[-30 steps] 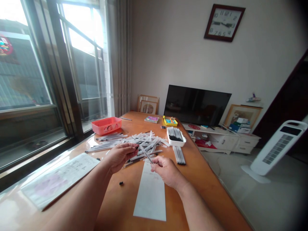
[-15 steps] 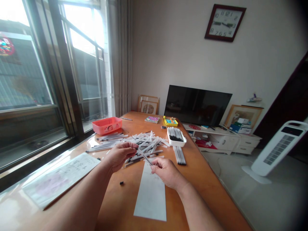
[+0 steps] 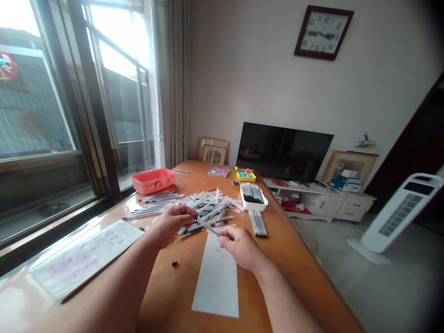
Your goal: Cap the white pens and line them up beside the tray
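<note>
My right hand (image 3: 241, 245) is closed on a thin white pen (image 3: 208, 226) that slants up to the left above a strip of white paper (image 3: 217, 282). My left hand (image 3: 173, 222) is pinched shut just left of the pen's upper end; what its fingertips hold is too small to make out. Beyond both hands lies a heap of several white pens (image 3: 204, 208) on the orange wooden table (image 3: 173, 286). A small black cap (image 3: 175, 263) lies on the table below my left hand.
A white tray of pens (image 3: 254, 198) stands right of the heap, with a row of pens (image 3: 258, 224) in front of it. A pink box (image 3: 153, 180) sits at the far left. A printed sheet (image 3: 86, 256) lies near left. A white fan heater (image 3: 398, 215) stands on the floor, right.
My left hand's fingertips have drawn slightly back from the pen's upper end and curled tighter. My right hand and the pen have barely shifted.
</note>
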`<state>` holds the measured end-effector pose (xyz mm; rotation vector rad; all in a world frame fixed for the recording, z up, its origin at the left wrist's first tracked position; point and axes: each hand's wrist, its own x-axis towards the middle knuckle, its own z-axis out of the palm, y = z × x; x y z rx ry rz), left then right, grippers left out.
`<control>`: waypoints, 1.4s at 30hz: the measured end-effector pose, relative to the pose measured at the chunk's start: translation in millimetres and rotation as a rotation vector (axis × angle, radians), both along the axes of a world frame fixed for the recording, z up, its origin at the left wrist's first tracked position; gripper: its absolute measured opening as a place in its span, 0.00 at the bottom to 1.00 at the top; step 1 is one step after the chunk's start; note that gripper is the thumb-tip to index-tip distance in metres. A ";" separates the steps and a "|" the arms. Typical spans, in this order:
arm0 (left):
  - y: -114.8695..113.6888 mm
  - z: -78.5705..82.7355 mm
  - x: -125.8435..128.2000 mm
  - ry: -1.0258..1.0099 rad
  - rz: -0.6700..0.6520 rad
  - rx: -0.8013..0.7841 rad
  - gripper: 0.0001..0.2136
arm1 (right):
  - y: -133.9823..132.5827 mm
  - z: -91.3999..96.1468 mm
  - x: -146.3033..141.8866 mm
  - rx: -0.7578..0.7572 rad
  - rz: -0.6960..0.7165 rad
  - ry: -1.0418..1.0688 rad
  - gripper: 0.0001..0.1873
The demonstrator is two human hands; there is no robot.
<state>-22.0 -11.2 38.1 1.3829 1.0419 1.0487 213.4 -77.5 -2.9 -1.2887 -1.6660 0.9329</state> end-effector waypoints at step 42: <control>-14.1 0.5 18.7 -0.894 -0.268 -0.444 0.09 | -2.7 8.6 -13.5 -0.014 -0.059 0.322 0.21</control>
